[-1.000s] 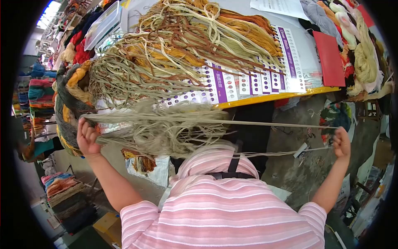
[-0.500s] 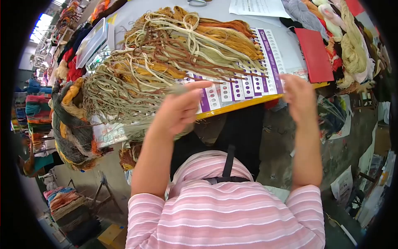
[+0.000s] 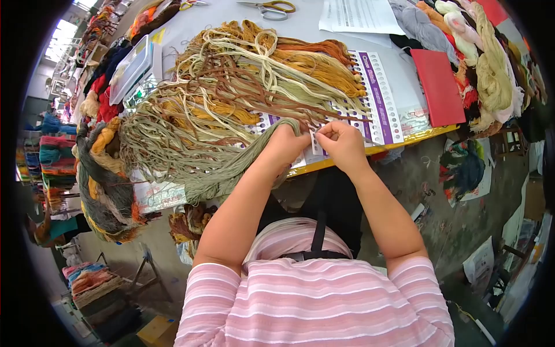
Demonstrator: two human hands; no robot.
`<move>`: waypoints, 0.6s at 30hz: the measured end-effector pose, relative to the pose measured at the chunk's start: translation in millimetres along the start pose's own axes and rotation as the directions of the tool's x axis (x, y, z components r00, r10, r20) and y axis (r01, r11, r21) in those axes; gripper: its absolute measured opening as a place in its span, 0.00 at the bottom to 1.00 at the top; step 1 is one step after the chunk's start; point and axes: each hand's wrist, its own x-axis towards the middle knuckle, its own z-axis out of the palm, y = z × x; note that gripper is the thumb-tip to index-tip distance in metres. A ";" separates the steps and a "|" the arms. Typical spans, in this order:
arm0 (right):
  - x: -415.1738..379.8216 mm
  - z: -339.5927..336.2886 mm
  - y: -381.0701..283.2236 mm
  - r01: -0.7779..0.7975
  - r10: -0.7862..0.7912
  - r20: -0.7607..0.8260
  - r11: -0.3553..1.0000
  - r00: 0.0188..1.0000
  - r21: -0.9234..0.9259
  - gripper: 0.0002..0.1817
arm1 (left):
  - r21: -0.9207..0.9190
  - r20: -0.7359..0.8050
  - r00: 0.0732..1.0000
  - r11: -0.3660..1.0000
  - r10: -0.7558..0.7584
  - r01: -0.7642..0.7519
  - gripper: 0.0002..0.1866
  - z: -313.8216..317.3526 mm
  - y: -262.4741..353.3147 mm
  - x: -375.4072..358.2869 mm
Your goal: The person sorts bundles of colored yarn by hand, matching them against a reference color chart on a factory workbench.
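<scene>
A sage-green skein of thread [image 3: 254, 151] runs over the table's near edge and up to my left hand [image 3: 284, 144], whose fingers are closed around its end. Close beside it, my right hand [image 3: 345, 146] pinches thumb and forefinger together at a white punched thread card [image 3: 315, 142]. Whatever sits in that pinch is too small to make out. Behind both hands, brown threads [image 3: 277, 101] and golden-yellow threads [image 3: 312, 61] hang from a row of purple-and-white cards, among them a large one [image 3: 378, 98] with a line of holes.
Scissors [image 3: 273, 10] and printed sheets [image 3: 358, 16] lie at the table's far side. A red folder [image 3: 437, 87] rests at the right, next to piled yarn skeins [image 3: 491, 69]. To the left are a clear plastic box [image 3: 134, 72] and dark grey yarn [image 3: 104, 179] over the edge.
Both hands have come together at the cards' near edge, the right moving left and inward. The green skein now drapes up over my left hand, and my right fingers have closed into a pinch.
</scene>
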 end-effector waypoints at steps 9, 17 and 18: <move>-11.3 -3.9 8.3 0.163 -0.165 0.014 0.982 0.986 0.091 0.06 | -0.135 -0.069 0.975 0.966 0.211 -0.219 0.03 4.0 -14.8 5.2; -16.3 -3.0 -7.3 0.295 -0.299 0.067 0.839 0.952 -0.457 0.05 | -0.794 -0.184 0.967 0.553 0.177 -0.253 0.06 -71.7 -0.7 -21.8; -16.5 -2.9 -10.7 0.298 -0.296 0.083 0.821 0.952 -0.487 0.04 | -0.814 -0.166 0.970 0.530 0.180 -0.238 0.06 -70.1 -0.6 -23.7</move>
